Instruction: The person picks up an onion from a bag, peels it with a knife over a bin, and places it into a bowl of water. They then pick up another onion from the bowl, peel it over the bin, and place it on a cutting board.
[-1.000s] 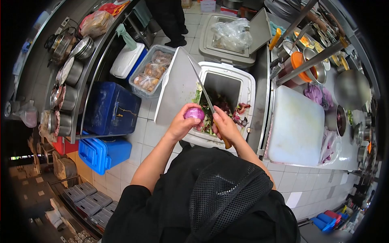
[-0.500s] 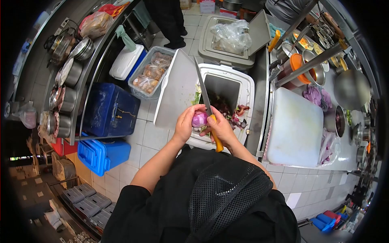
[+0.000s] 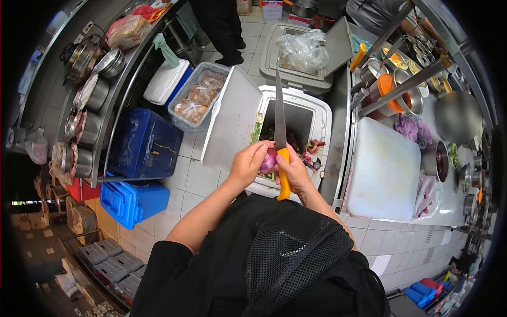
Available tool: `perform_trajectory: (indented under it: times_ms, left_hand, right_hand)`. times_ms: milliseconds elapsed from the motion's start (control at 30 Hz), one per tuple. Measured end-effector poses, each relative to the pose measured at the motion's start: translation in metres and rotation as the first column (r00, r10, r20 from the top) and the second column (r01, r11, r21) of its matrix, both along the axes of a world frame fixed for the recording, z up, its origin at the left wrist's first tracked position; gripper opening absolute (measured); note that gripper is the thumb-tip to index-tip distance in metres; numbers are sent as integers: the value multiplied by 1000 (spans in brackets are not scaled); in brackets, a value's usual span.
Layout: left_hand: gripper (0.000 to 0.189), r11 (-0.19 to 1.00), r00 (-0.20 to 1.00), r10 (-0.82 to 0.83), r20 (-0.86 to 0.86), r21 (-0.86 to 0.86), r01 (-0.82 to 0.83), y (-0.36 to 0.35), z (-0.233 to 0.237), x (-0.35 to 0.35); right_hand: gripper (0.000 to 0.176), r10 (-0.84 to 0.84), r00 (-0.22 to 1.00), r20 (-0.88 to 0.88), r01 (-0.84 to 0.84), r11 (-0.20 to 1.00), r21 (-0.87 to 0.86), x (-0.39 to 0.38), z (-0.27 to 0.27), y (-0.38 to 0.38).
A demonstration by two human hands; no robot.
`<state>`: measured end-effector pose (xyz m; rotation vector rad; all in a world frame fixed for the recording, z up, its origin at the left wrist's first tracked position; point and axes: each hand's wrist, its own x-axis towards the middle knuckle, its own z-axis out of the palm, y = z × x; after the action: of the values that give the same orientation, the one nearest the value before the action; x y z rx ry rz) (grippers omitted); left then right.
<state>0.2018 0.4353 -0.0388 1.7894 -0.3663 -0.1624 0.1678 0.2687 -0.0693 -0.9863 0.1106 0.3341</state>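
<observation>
My left hand (image 3: 248, 165) is closed round a purple-red onion (image 3: 268, 160), which shows between my two hands. In my right hand (image 3: 297, 173) is a large kitchen knife (image 3: 280, 113) with a yellow handle, its blade pointing up and away from me. The right fingers also come close to the onion, and part of it is hidden behind them. Both hands are over the near rim of a white waste bin (image 3: 323, 113), whose lid stands open to the left. Purple peelings (image 3: 312, 153) lie inside it and on its right rim.
To the right, a white cutting board (image 3: 385, 169) lies on a counter with pots and bagged purple vegetables. A second bin (image 3: 269, 53) holding clear plastic stands beyond. Left are a tub (image 3: 198, 100) of bagged food and blue containers (image 3: 142, 142). A person's legs (image 3: 219, 26) show at the back.
The knife has swung from leaning left to nearly upright. The onion has shifted slightly right and turned, and is now more covered by my fingers.
</observation>
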Motion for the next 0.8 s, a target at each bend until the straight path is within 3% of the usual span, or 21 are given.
perform_trajectory:
  times_ms: [133,200,267,333,400,467,533,600,667,700,733,800]
  left_hand:
    - [37,999,991,-36,-128,8,38,4,-11,19]
    - [37,978,965,-25,-261,-205,-30,4,-22,27]
    - [35,979,962,-58,-268,-203,2,9,-25,29]
    - [36,979,957,-91,-276,-201,35,9,-15,24]
    - [47,972,970,-231,-76,14,233,10,-5,10]
    - [55,971,968,-232,-90,41,237,14,-6,12]
    - [64,968,967,-232,-103,68,240,16,-12,14]
    - [57,982,966,-123,-226,-170,85,15,-19,19]
    - [53,976,963,-109,-247,-211,56,18,-22,19]
    - [51,927,909,-188,-371,-374,39,20,-20,19]
    - [51,853,835,-285,-471,-521,-3,22,-19,18]
    - [50,818,811,-336,-479,-575,0,25,-23,19]
  right_hand:
    - [57,17,999,-29,-16,1000,11,-3,-5,-6]
    - [53,22,999,-40,-21,999,33,-2,-5,-7]
    - [44,13,998,-65,-12,1000,24,0,-1,-6]
    - [50,-3,995,-96,5,1000,17,5,-5,-7]
    - [56,-14,991,-131,16,1000,12,9,-6,-8]
    - [54,16,991,-136,-29,996,-88,13,-3,-10]
    - [57,32,992,-120,-42,996,-82,14,14,-6]
    - [60,55,993,-102,-63,995,-78,15,24,-5]
    - [67,58,998,0,-54,920,-387,10,25,-10]
    - [69,93,995,31,-66,867,-494,7,23,-13]
    - [69,94,995,28,-68,868,-492,6,21,-16]
    - [64,257,961,106,-139,774,-618,2,24,-19]
